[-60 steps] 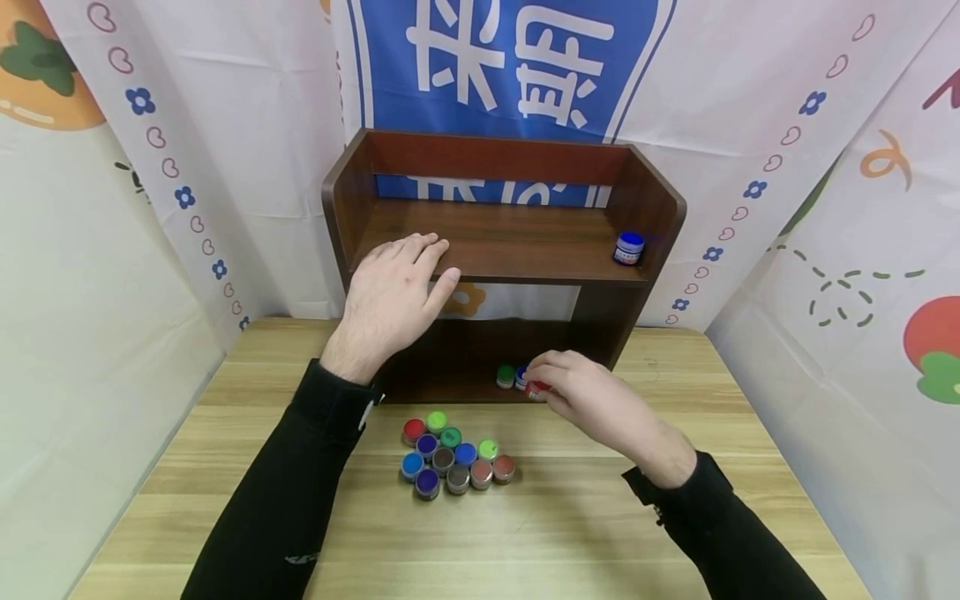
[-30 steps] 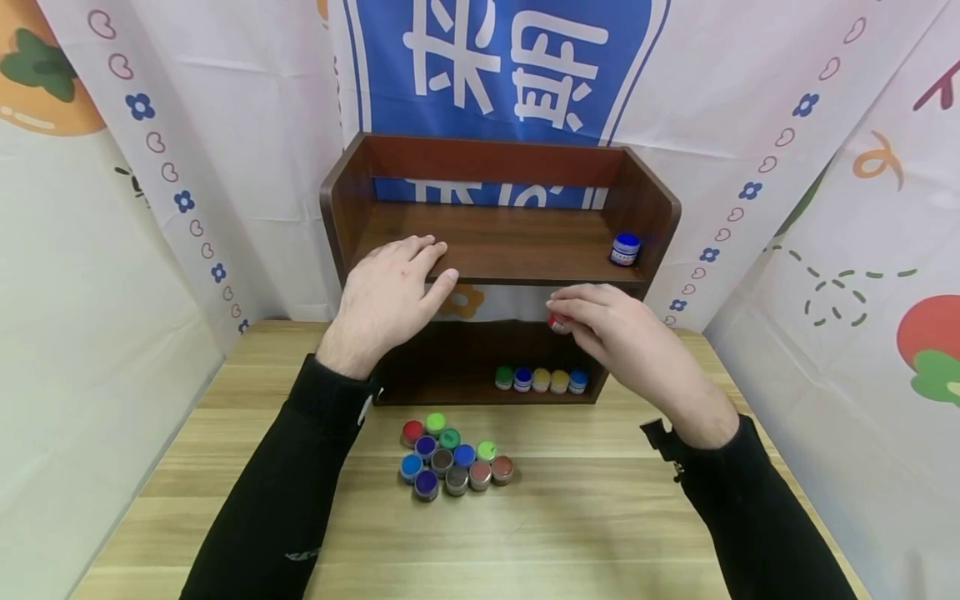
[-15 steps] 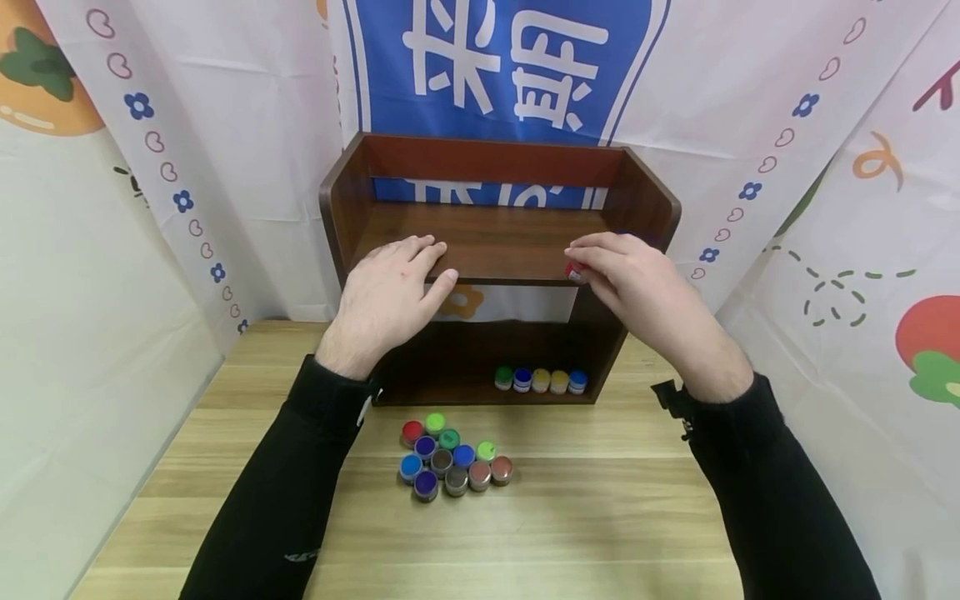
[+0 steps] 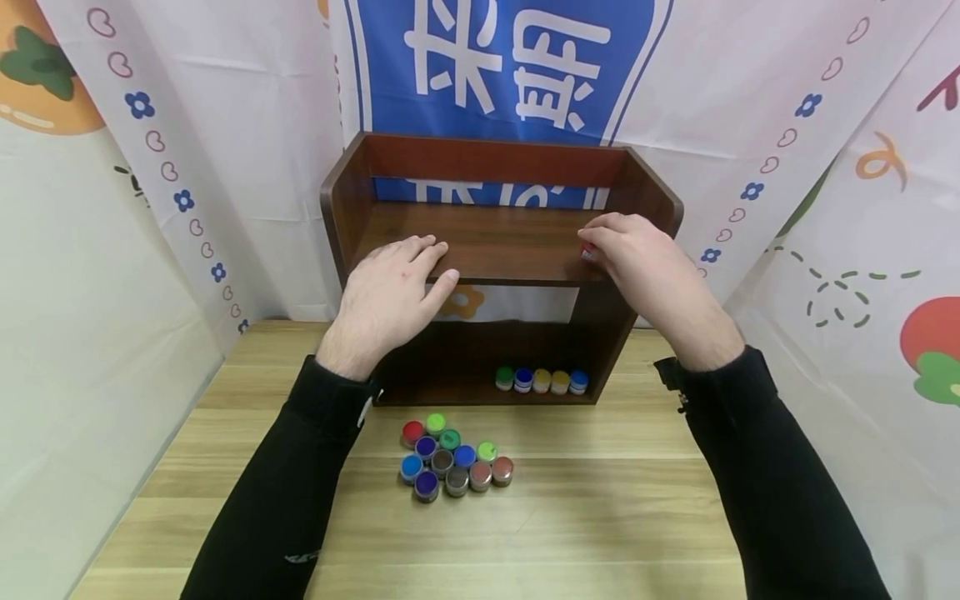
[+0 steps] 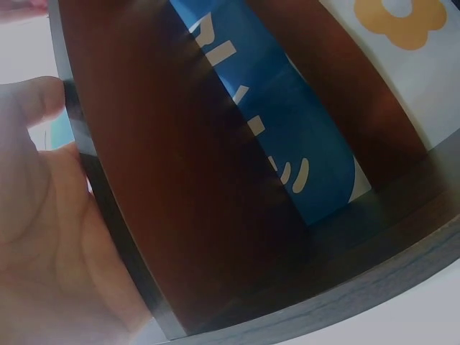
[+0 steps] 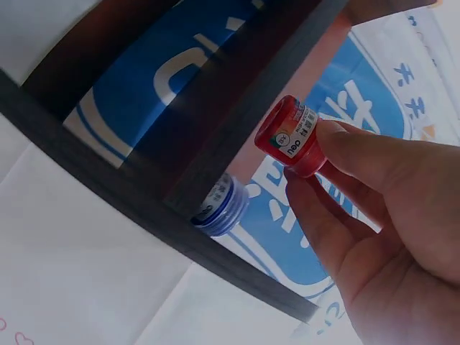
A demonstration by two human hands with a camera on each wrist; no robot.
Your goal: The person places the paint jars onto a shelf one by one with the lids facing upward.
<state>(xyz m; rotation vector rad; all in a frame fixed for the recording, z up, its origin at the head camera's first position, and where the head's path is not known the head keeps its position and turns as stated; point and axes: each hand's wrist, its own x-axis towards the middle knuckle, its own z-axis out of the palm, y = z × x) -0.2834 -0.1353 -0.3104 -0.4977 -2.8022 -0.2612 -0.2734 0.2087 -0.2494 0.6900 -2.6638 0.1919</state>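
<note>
Red paint jar at the upper board of a dark wooden shelf unit, right hand engaged. The right hand (image 4: 645, 262) pinches the red jar (image 6: 287, 136) between thumb and fingers; in the head view the jar shows just beyond the fingertips on the hand's left side, near the front edge of the upper board (image 4: 487, 242). The governing relation is sideways: a blue-capped jar (image 6: 224, 208), hidden behind the right hand in the head view, stands to the red jar's right with a gap between them, beside the right side panel (image 4: 660, 187). The red jar is squat; its axis runs roughly parallel to its neighbour's, its base directed toward the board and its narrower end at the fingers. Whether base and board touch cannot be told. The left hand (image 4: 393, 287), fingers extended and gripping nothing, rests on the left front of the board, well apart. Lateral room is tight on the right, bounded by blue jar and panel, and wide on the left, where bare board reaches toward the left hand; the front edge is the nearest limit toward the person.
</note>
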